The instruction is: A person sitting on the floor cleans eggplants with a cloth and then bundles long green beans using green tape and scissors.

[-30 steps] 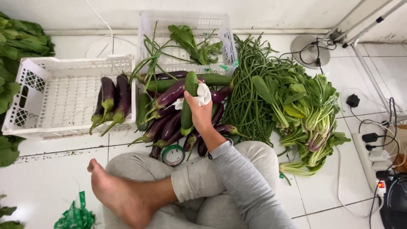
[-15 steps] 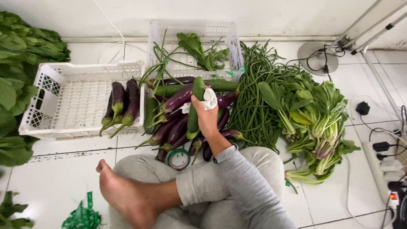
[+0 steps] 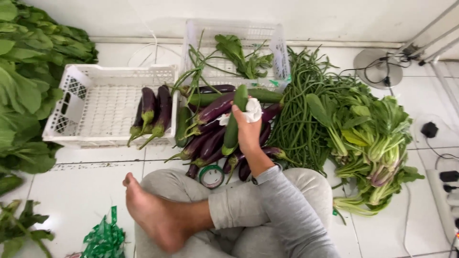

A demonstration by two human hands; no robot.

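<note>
Since the earlier frames, little has shifted: right hand (image 3: 248, 134) stays closed round the green cucumber (image 3: 234, 122), white cloth (image 3: 252, 111) pressed under the fingers. Cucumber lies over the purple eggplant pile (image 3: 208, 138), between white crate (image 3: 103, 107) and long beans (image 3: 299, 110). Bare tile (image 3: 71, 191) lies open to the left. Left hand out of sight.

A crate (image 3: 103, 105) sits left of the eggplant pile (image 3: 210, 138), three eggplants (image 3: 153, 112) draped over its rim; another crate (image 3: 239, 48) lies behind (holding greens); long beans (image 3: 301, 110) right.
</note>
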